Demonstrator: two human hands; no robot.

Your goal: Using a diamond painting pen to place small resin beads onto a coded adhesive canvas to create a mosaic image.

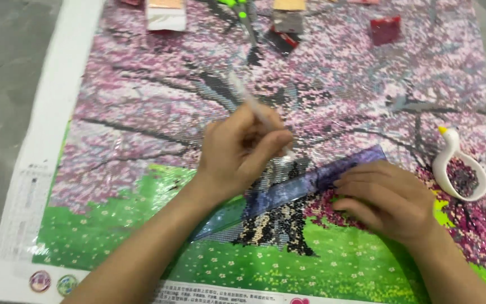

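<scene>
A large bead-mosaic canvas (142,112) showing a pink blossom tree over green grass lies flat in front of me. My left hand (237,149) grips a white applicator pen (254,104), its tip down on the canvas near the dark tree trunk (279,225). My right hand (386,200) rests flat, fingers together, pressing on a translucent purple ruler (310,183) that lies slanted across the trunk area. The pen tip sits just above the ruler's upper edge.
A white swan-shaped tray (459,169) holding dark beads sits at the right. Along the top edge lie green-handled scissors (243,14), a red bead packet (385,29), another packet (285,34) and a small box (166,14). Grey floor (7,84) surrounds the canvas.
</scene>
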